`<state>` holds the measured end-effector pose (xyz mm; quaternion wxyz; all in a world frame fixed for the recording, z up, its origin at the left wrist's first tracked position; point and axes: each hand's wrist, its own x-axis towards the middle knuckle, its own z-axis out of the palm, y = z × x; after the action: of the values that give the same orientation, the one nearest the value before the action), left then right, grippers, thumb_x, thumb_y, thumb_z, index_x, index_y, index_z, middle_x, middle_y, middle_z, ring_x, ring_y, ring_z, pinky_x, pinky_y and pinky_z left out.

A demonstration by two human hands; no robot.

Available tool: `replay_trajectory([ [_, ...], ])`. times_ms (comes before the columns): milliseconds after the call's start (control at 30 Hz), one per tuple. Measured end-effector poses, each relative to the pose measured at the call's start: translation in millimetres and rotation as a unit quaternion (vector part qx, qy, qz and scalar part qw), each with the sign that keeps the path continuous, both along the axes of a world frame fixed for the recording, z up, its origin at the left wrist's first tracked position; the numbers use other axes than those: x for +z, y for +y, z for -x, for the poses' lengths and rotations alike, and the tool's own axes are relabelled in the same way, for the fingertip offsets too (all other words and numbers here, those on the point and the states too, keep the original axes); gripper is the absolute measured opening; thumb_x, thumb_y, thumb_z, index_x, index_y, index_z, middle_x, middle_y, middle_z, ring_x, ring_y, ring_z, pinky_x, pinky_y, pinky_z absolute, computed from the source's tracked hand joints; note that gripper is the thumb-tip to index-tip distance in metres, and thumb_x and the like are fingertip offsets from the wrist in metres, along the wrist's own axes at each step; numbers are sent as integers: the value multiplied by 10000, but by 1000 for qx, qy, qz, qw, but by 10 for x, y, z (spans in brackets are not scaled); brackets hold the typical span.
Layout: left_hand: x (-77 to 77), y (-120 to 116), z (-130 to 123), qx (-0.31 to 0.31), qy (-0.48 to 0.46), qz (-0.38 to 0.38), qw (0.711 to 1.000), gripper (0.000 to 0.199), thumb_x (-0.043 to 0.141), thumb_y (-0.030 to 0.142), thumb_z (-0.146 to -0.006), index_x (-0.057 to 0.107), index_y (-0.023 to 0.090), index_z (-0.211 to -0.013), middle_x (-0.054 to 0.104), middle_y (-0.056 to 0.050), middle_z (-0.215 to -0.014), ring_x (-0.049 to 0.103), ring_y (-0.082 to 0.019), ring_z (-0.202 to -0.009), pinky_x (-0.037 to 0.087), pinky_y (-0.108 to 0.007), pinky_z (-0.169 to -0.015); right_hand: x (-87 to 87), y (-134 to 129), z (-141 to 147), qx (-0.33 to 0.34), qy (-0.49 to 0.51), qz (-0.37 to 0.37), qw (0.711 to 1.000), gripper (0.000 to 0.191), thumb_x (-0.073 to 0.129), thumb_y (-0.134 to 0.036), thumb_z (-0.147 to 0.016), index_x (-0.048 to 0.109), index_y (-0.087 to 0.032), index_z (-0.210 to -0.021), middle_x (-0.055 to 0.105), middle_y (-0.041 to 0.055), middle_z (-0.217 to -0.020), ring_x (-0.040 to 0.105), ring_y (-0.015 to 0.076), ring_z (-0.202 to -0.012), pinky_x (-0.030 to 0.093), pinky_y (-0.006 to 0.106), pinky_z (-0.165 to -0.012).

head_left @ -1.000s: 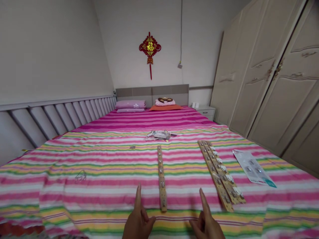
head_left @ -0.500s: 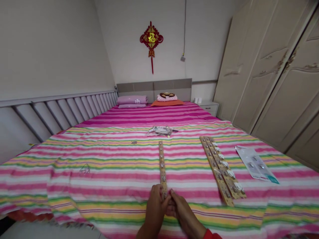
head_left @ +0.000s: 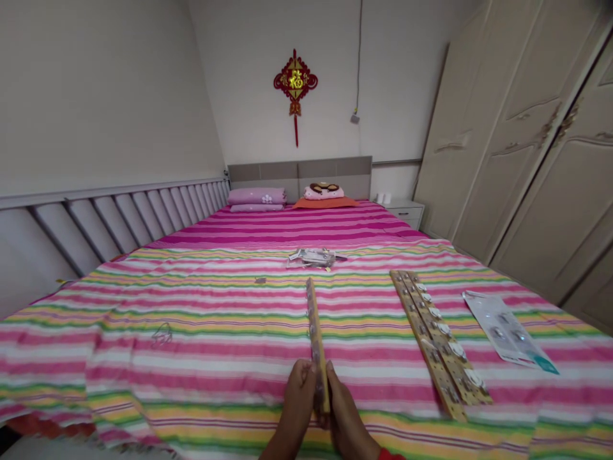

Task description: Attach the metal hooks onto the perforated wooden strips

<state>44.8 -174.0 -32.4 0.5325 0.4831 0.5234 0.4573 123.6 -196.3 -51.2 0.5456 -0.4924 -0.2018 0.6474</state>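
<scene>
A long narrow wooden strip [head_left: 315, 319] with small metal fittings along one face is tipped on its edge, pointing away from me. My left hand [head_left: 299, 396] grips its near end from the left, fingers curled against the fittings. From the right, my right hand [head_left: 345, 409] holds the same end, with the fingers partly hidden beneath it. Two similar strips lie side by side to the right; the outer one [head_left: 453, 348] carries round white pieces, while the inner one [head_left: 426, 342] shows metal fittings.
A clear blister pack [head_left: 507, 332] lies at the right. Beyond the held strip is a plastic packet [head_left: 313, 257]. Thin tangled wire [head_left: 161, 335] and a small grey piece [head_left: 260, 280] rest on the striped bedspread [head_left: 215, 358]. A railing [head_left: 119, 220] borders the left side.
The strip between my hands has gone from lying flat to tipped on its edge, showing its side. Both hands now hold its near end. The view has shifted slightly.
</scene>
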Motion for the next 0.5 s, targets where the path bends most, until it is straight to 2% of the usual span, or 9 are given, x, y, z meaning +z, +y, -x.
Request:
replay_trajectory([
  [100, -81, 79, -37, 42, 26, 30, 998, 488, 591, 664, -624, 443, 200, -654, 439, 74, -490, 448, -106, -471, 344, -238, -482, 16, 19, 64, -22, -61, -28, 997, 612, 460, -790, -687, 498, -190, -574, 404, -61, -409, 362, 75, -349, 257, 192, -337],
  [200, -139, 135, -57, 56, 36, 55, 996, 493, 592, 671, -614, 414, 211, -622, 425, 71, -475, 454, -117, -476, 330, -244, -483, 14, 33, 85, -60, -114, -81, 988, 591, 518, -786, -644, 477, -201, -569, 424, -53, -474, 395, 88, -427, 333, 219, -399],
  [333, -146, 228, -24, 12, 46, 51, 998, 469, 587, 646, -639, 404, 215, -604, 404, 70, -484, 454, -121, -507, 309, -239, -481, -84, 49, 17, -41, -202, -130, 970, 596, 452, -785, -697, 574, -204, -648, 563, 19, -582, 524, 165, -572, 465, 285, -541],
  [400, -122, 281, 2, -15, 40, 39, 998, 465, 590, 629, -647, 384, 217, -588, 385, 74, -485, 439, -113, -517, 298, -234, -483, -171, 63, -44, -29, -243, -165, 955, 585, 518, -788, -648, 639, -222, -731, 648, 56, -691, 584, 216, -697, 504, 319, -673],
  [500, -54, 345, 57, -75, -2, 47, 996, 485, 601, 640, -634, 373, 215, -586, 346, 89, -464, 374, -85, -471, 260, -223, -466, -291, 89, -122, -36, -274, -193, 942, 609, 642, -768, -537, 689, -244, -843, 708, 89, -819, 608, 276, -844, 486, 351, -839],
])
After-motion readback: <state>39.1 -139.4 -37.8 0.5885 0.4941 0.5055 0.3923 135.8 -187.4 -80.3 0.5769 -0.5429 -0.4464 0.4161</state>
